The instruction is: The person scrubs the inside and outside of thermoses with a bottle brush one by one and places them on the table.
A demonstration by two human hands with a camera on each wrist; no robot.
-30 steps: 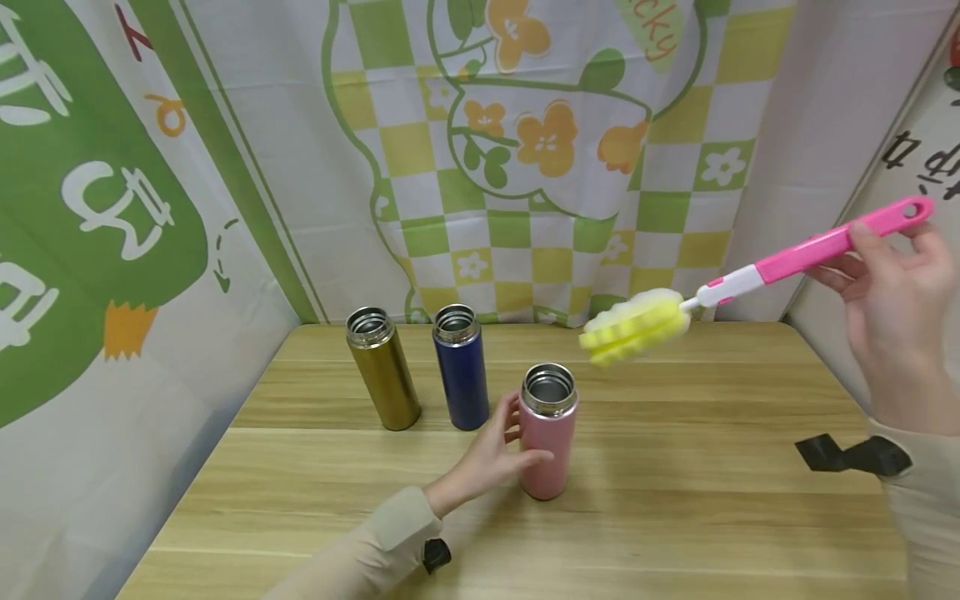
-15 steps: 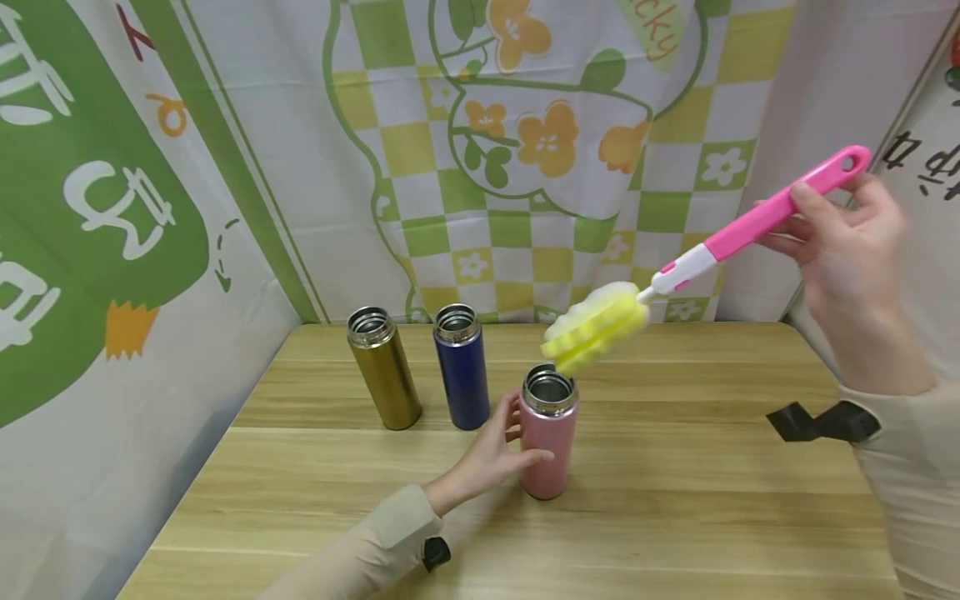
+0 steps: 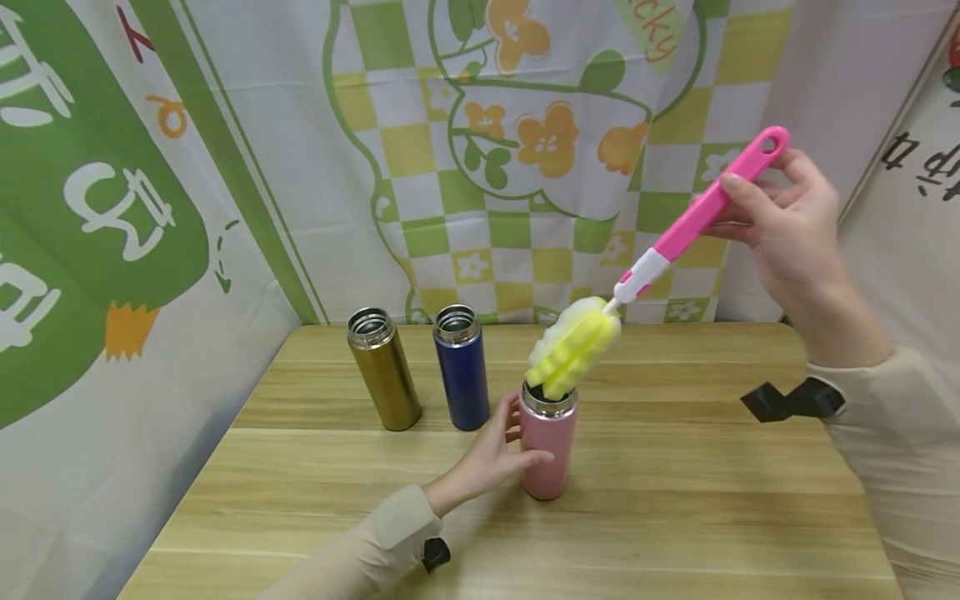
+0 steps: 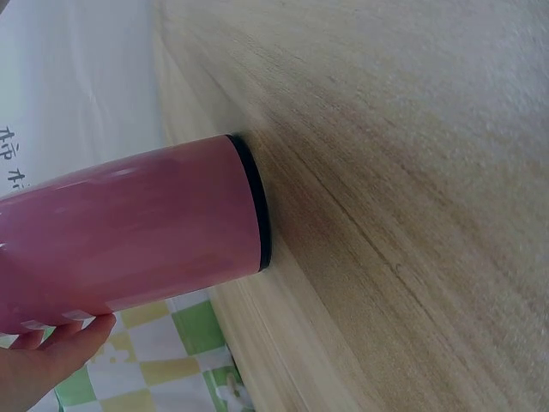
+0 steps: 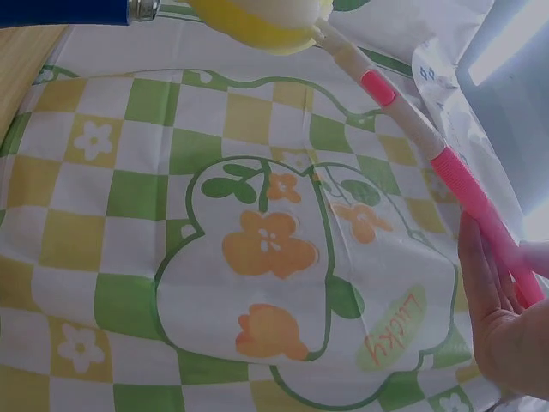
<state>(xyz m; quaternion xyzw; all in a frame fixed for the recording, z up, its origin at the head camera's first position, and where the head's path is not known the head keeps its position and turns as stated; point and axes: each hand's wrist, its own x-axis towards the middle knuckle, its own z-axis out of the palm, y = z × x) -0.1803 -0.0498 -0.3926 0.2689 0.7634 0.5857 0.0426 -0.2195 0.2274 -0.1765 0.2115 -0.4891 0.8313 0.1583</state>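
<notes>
A pink vacuum flask [image 3: 546, 454], lidless, stands upright on the wooden table, its dark base flat on the wood in the left wrist view. My left hand [image 3: 491, 454] grips its side, thumb across the front and fingers behind. A bottle brush [image 3: 693, 218] slants down from my right hand [image 3: 795, 225], which pinches its pink handle between thumb and fingers. The yellow and white sponge head [image 3: 573, 346] has its tip right at the flask's steel mouth and hides part of the opening. In the right wrist view the hand [image 5: 510, 318] holds the handle's end.
A gold flask [image 3: 386, 375] and a blue flask [image 3: 461, 371], both lidless, stand left of the pink one near the back of the table [image 3: 675, 500]. A printed cloth [image 3: 525, 242] hangs behind the table.
My right hand has moved left, bringing the brush over to the pink flask and tilting it steeper, with the sponge tip lowered to the mouth. The left hand and the flasks stay in place.
</notes>
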